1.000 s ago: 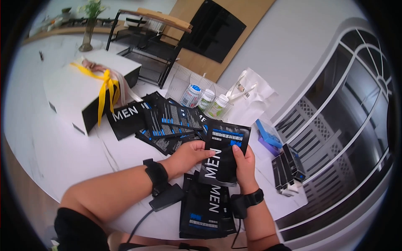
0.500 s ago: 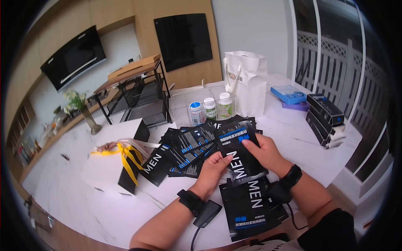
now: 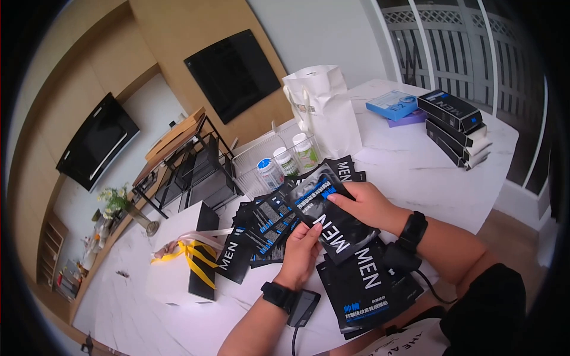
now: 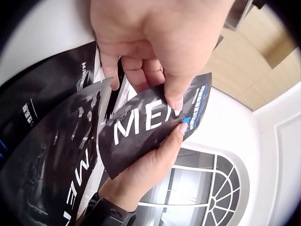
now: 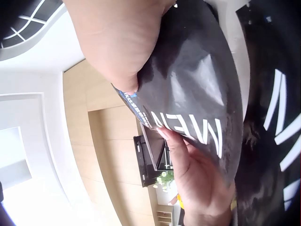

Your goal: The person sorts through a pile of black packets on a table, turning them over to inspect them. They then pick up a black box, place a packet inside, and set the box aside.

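Across the middle of the head view spreads the white worktop point(image 3: 404, 157), with fanned black packets point(image 3: 270, 222) near centre and a packet stack point(image 3: 362, 302) at lower centre-right. Between them, a black MEN packet point(image 3: 350, 228) is pinched by both grips, the right grip point(image 3: 371, 204) at its right edge, the left grip point(image 3: 300, 252) at its left, thumbs on the printed face. Best handling, I judge, means light, even pressure near the edges, so the glossy film neither creases nor slips.

black sleeve point(image 3: 490, 311) | black wrist straps point(image 3: 414, 230) | boxy modules point(image 3: 304, 307) | dark cables point(image 3: 295, 340) | pale lettered shirtfront point(image 3: 432, 339)
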Tool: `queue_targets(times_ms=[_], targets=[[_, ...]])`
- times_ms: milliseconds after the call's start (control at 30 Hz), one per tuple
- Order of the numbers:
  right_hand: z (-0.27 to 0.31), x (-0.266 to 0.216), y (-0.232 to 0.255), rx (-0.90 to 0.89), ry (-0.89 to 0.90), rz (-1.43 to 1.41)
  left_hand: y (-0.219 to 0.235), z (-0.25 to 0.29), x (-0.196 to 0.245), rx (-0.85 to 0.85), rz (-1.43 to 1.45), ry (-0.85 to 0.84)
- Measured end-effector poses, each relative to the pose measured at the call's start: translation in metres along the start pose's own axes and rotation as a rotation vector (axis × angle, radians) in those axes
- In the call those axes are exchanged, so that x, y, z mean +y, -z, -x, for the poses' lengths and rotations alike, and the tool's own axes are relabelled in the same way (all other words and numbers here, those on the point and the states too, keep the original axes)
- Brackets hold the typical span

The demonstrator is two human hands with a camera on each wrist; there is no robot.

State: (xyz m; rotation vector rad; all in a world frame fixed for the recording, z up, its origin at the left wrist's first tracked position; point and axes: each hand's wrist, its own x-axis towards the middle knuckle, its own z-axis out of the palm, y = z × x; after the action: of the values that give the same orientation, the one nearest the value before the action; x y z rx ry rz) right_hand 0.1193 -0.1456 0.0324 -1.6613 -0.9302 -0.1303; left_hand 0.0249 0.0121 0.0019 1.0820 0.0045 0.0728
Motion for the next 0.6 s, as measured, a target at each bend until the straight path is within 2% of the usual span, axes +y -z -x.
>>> queue_targets(times_ms=[33,167,200,233,300,333,367,500,600], targets=[[0.0,0.005,0.0,0.001,-0.037,0.049,-0.001,0.0,0.0,-0.007,-0.015,0.015],[0.002,0.012,-0.009,0.124,-0.078,-0.133,-0.005,0.001,0.002,0.025,0.021,-0.006],[0.002,0.012,-0.005,0.103,-0.161,-0.049,-0.002,0.0,0.0,-0.015,-0.03,-0.015],[0.0,0.016,-0.005,0.108,-0.163,-0.056,0.0,0.0,-0.002,-0.053,-0.078,-0.027],[-0.003,0.016,-0.008,0.122,-0.13,-0.271,-0.001,0.0,-0.002,-0.037,-0.145,-0.005],[0.001,0.012,-0.008,0.049,-0.131,-0.434,-0.002,0.0,-0.003,-0.008,-0.139,-0.003],[0.003,0.003,-0.005,-0.016,-0.147,-0.451,-0.003,0.0,-0.003,0.02,-0.133,-0.001],[0.008,-0.001,-0.006,-0.11,0.033,-0.076,-0.005,0.001,-0.001,0.067,-0.032,-0.036],[0.006,0.001,-0.005,-0.07,-0.02,-0.024,-0.001,0.0,-0.003,0.066,-0.045,-0.039]])
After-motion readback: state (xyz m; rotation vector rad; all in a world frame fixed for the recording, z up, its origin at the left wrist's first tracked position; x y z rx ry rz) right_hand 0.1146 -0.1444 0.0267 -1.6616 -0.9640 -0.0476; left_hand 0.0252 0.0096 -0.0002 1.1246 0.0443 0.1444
